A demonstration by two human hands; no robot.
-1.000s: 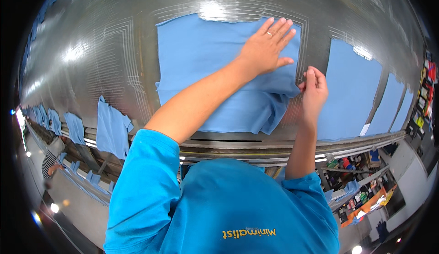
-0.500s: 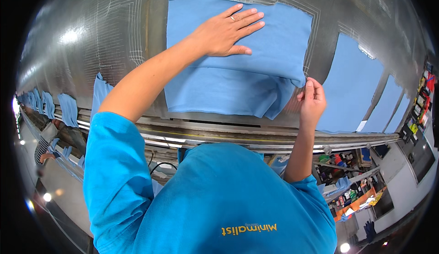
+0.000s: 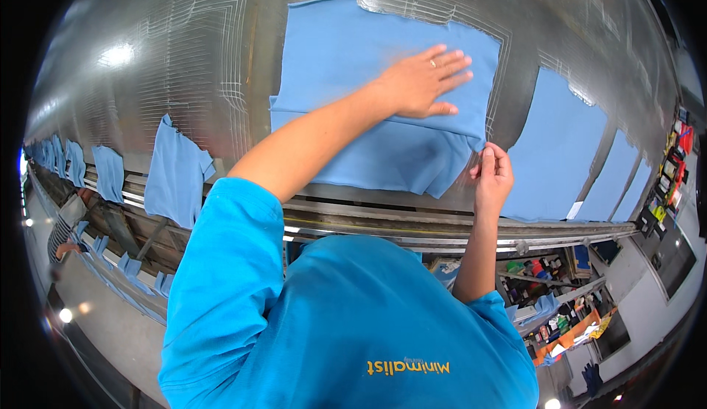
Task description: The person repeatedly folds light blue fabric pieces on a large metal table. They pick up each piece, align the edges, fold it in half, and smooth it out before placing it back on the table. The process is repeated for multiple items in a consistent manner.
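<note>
A light-blue cut fabric panel (image 3: 339, 55) lies on the grey metal table (image 3: 258, 63), within scratched outline marks. Its near part is folded or doubled, with a crease running across it and loose wrinkles at the lower right. My left hand (image 3: 427, 85) is flat over the panel's right half, fingers spread, slightly blurred, a ring on one finger. At the panel's right edge, my right hand (image 3: 493, 170) pinches the fabric corner between thumb and fingers.
More blue panels (image 3: 560, 144) lie flat to the right, one with a small white tag (image 3: 574, 210). On the left, several blue pieces (image 3: 177, 166) hang over the table's railed front edge (image 3: 368, 221). Another person's arm (image 3: 70, 243) shows far left. Colourful containers (image 3: 541, 269) stand lower right.
My left hand has slid right and nearer to me across the panel. My right hand keeps its pinch on the corner. The view has shifted slightly.
</note>
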